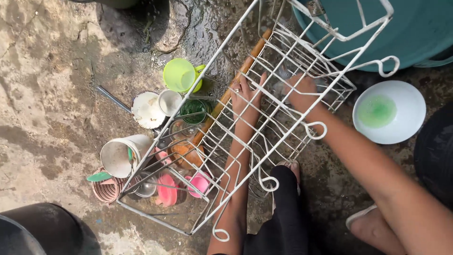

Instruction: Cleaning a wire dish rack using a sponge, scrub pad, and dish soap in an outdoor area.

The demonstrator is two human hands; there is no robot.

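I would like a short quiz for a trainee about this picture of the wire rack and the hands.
1. True or false: both hands are at the white wire rack.
2. Which hand wears a ring: the left hand or the right hand?
3. What is inside the white bowl on the ground at the right?

Key
1. True: the left hand lies on the wires beside the wooden stick, and the right hand reaches in among the wires.
2. The left hand.
3. A green liquid.
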